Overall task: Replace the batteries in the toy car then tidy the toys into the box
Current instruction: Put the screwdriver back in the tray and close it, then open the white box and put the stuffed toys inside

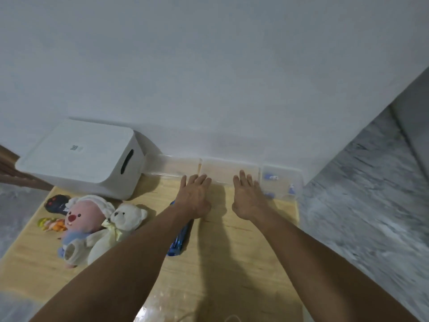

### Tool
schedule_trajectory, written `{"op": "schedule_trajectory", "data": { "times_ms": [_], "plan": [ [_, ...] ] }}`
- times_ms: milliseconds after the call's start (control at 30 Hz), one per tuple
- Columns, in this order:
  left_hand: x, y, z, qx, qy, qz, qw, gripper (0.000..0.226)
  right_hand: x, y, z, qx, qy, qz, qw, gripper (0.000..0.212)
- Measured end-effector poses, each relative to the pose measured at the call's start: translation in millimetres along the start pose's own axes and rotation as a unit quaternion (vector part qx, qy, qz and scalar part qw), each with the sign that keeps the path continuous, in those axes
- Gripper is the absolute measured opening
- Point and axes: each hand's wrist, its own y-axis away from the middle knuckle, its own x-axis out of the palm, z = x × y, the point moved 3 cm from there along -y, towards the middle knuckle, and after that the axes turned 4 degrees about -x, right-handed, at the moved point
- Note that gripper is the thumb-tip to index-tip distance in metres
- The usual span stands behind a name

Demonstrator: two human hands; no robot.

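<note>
Head view: left hand (196, 196) and right hand (247, 197) both reach forward, fingers straight, holding nothing, toward a clear plastic organiser (222, 169) against the wall. Blue toy car (178, 244) lies under the left forearm, mostly hidden. Likely light, rigid, slick plastic; best gripped across its sides. Plush toys (92, 226) sit left, white storage box (79, 156) behind them. Batteries not discernible.
</note>
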Motion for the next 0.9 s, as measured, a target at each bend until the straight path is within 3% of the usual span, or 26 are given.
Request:
{"op": "schedule_trajectory", "data": {
  "times_ms": [100, 233, 367, 900],
  "plan": [
    [-9.0, -8.3, 8.6, -0.009, 0.024, -0.062, 0.998, 0.078, -6.2, 4.4, -13.5, 0.054, -0.02, -0.115, 0.992, 0.07],
    [-6.4, -22.3, 27.4, -0.096, 0.065, -0.012, 0.993, 0.088, 2.8, 10.0, -35.4, 0.183, -0.053, -0.069, 0.979, 0.073],
    [2.9, -33.1, 31.7, -0.108, 0.05, 0.066, 0.991, 0.087, 5.8, 10.3, -39.3, 0.16, -0.036, -0.048, 0.985, 0.079],
    [6.9, -31.9, 35.6, -0.067, 0.023, 0.08, 0.994, 0.097, 4.1, 10.0, -30.9, 0.178, -0.033, -0.02, 0.983, 0.09]
  ]
}}
